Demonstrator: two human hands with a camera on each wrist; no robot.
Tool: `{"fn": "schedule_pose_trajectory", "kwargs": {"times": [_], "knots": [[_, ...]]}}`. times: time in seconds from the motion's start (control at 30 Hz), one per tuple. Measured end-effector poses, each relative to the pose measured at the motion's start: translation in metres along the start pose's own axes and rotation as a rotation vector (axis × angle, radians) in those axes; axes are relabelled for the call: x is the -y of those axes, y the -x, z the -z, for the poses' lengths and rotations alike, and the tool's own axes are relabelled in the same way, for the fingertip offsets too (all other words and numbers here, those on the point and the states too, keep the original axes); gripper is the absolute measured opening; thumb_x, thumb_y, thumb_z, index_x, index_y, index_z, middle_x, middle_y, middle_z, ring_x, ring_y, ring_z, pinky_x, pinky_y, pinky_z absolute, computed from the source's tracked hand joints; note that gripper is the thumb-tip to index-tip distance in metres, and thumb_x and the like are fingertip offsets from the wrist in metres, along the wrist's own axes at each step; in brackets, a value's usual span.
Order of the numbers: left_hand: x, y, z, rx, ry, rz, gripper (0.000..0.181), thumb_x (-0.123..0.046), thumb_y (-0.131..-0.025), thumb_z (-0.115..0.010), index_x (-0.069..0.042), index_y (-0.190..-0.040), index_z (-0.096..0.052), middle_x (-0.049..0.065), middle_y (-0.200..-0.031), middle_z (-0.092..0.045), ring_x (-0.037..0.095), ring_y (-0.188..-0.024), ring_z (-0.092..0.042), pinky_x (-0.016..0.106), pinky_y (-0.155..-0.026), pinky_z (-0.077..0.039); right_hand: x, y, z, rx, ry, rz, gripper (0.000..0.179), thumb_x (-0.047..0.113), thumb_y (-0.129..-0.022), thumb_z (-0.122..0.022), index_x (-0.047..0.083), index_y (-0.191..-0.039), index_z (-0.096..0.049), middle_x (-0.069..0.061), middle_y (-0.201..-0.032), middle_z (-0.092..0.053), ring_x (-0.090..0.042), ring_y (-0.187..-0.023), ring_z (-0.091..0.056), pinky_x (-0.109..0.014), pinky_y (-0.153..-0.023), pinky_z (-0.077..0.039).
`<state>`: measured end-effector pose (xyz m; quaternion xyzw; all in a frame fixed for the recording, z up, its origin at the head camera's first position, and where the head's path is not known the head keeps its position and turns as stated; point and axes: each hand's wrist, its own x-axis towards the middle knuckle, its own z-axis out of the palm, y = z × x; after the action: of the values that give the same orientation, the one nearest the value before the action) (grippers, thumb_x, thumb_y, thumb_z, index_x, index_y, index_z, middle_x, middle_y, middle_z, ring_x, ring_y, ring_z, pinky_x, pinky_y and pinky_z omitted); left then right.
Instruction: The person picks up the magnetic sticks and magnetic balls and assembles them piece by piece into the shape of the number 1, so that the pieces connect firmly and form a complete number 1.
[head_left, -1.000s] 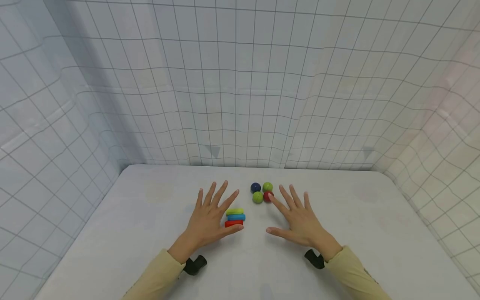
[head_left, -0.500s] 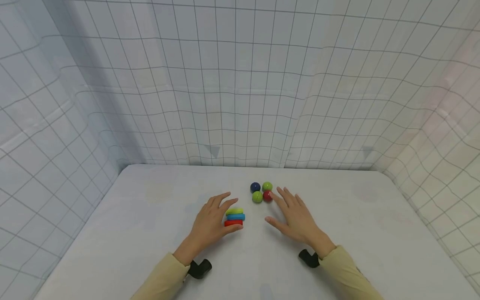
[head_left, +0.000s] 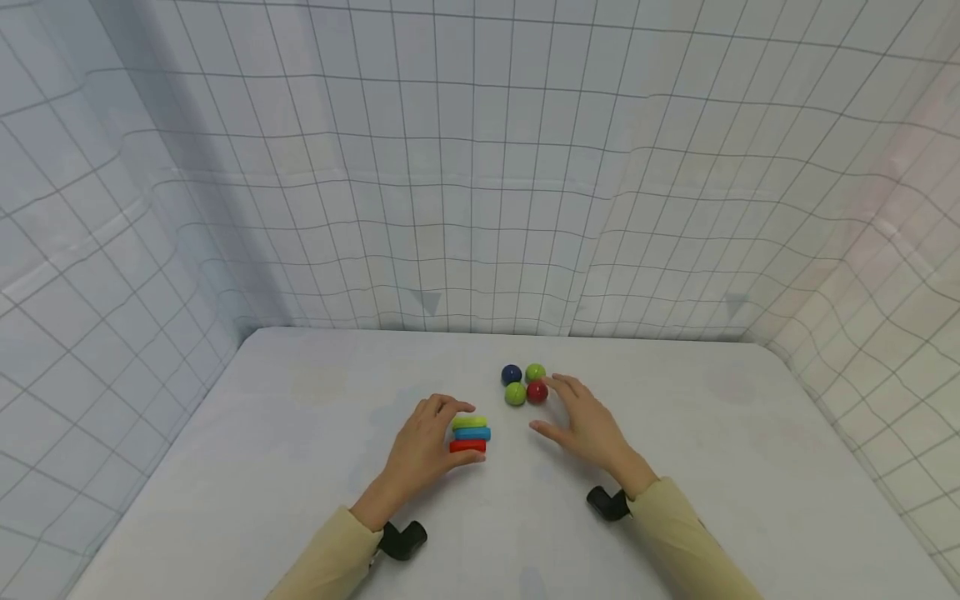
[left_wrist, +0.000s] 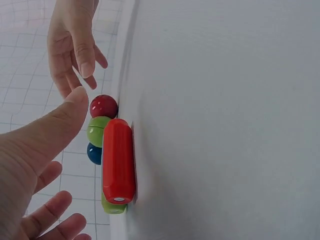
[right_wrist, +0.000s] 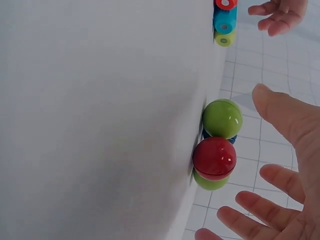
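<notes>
Three short rods lie side by side on the white table: a lime one [head_left: 469,423], a blue one [head_left: 472,434] and a red one [head_left: 468,447]. My left hand [head_left: 420,446] is spread around their left ends, forefinger beyond the lime rod and thumb on the near side of the red one. In the left wrist view a gap shows between the thumb and the red rod. Behind them sit a navy ball [head_left: 512,375], a red ball [head_left: 537,392] and two green balls [right_wrist: 222,119], clustered together. To their right hovers my right hand [head_left: 592,429], thumb and fingers apart, holding nothing.
White cloth with a dark grid [head_left: 480,208] hangs behind the table [head_left: 300,500] and down both sides. A black device is strapped under each wrist, the left one [head_left: 403,540] and the right one [head_left: 606,503] both low over the tabletop.
Both hands have gone from spread flat to gently bent fingers. The left has drawn in around the rods; the right has shifted slightly left. The rods and balls have not moved.
</notes>
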<state>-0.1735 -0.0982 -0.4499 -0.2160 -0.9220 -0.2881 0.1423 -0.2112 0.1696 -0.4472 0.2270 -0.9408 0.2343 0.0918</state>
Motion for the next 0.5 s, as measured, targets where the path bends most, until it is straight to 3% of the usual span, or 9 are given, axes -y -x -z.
{"fn": "schedule_pose_trajectory", "kwargs": {"times": [0.2, 0.5], "knots": [[0.000, 0.000, -0.004, 0.028, 0.010, 0.029, 0.054, -0.035, -0.067, -0.087, -0.012, -0.109, -0.061, 0.004, -0.101, -0.052, 0.020, -0.093, -0.049, 0.035, -0.075, -0.049, -0.001, -0.008, -0.001, -0.004, -0.092, -0.035, 0.063, 0.036, -0.081, -0.076, 0.005, -0.131, -0.052, -0.011, -0.129, -0.050, -0.028, -0.117, -0.050, -0.044, -0.095, -0.042], [0.000, 0.000, -0.008, 0.073, 0.016, 0.081, 0.044, -0.031, -0.068, -0.087, -0.012, -0.099, -0.063, 0.000, -0.097, -0.052, 0.018, -0.091, -0.047, 0.032, -0.074, -0.048, -0.002, -0.020, -0.004, -0.038, -0.176, -0.062, 0.049, 0.023, -0.079, -0.079, 0.003, -0.120, -0.060, -0.012, -0.114, -0.056, -0.029, -0.100, -0.057, -0.041, -0.083, -0.048]]}}
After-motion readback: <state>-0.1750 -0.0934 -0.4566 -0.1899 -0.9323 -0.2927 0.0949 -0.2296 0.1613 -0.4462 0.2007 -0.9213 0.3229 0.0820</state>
